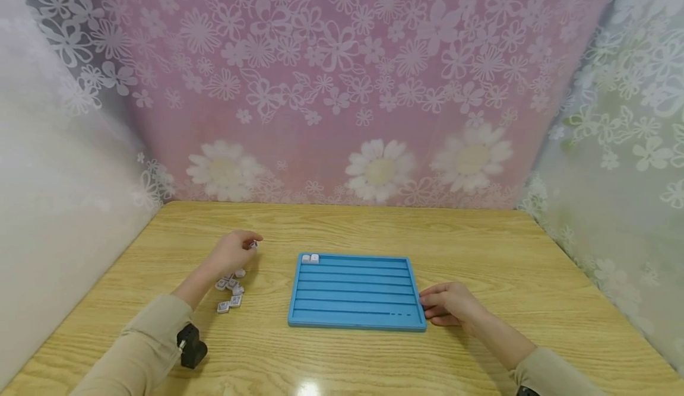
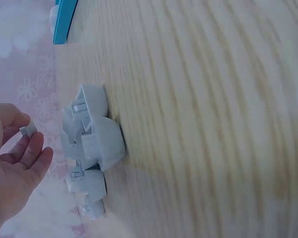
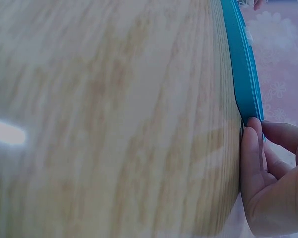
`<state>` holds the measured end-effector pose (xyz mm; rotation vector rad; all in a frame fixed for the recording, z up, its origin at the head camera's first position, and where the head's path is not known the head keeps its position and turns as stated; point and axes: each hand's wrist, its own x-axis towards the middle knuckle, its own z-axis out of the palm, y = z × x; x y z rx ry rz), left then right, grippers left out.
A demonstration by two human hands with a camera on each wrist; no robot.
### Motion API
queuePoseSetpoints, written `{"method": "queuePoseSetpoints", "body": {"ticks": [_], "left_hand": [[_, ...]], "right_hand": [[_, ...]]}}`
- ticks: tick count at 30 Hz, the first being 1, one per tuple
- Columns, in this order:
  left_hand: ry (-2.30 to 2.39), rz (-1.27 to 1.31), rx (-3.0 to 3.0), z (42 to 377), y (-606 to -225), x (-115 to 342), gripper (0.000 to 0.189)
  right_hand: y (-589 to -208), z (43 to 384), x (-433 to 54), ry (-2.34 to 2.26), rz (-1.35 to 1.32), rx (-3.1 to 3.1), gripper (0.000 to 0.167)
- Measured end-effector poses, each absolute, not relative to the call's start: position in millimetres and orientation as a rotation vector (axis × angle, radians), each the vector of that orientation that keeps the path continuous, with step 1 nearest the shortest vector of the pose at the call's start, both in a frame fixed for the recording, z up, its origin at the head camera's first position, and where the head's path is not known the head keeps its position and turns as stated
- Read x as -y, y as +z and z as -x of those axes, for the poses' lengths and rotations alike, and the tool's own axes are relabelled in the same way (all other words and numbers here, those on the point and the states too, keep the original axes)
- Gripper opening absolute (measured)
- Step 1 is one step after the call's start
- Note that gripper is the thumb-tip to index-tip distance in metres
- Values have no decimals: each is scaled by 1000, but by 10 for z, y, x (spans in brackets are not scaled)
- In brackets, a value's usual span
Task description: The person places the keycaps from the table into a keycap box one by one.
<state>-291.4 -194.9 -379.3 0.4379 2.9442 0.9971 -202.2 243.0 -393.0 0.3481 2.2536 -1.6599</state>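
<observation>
My left hand point(image 1: 232, 252) is raised over the left part of the table and pinches a small white keycap point(image 2: 29, 130) between thumb and fingertips. Below it lies a loose group of white keycaps point(image 1: 235, 301), some with dark legends facing up; the left wrist view shows several with their hollow undersides and stems. A blue tray point(image 1: 352, 286) with long ridged rows lies at the middle, two white keycaps point(image 1: 310, 259) standing side by side in its far left corner. With thumb and fingers, my right hand point(image 1: 451, 307) holds the tray's right edge point(image 3: 246, 84).
The wooden table point(image 1: 342, 360) carries the tray and keycaps. A pink floral curtain point(image 1: 342, 87) hangs behind its far edge, with pale cloth walls at both sides. A black wrist device point(image 1: 191, 347) sits on the left sleeve.
</observation>
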Motion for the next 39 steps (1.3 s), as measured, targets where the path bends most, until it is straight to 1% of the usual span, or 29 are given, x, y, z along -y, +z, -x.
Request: {"method": "queuePoseSetpoints", "body": {"ticks": [18,27,32,39], "left_hand": [[1204,-466,-2834,2882,-3711,1737,23],[1310,-600,-2745,2839,-3751,1635,30],[1361,-611,-2689,2801,-3743,1578,27],[1370,-586,-2666,2774,-3753,1515,28]], "right_hand": [[-3931,2038,-2443,-1645,-353,-2268,30],[-3950,2036,-2440,-1649,-363,-2262,30],[-3949,2036,-2441,-1652,-357,-2257,30],[-3949,2041,-2442,-1656,-340,-2252,31]]}}
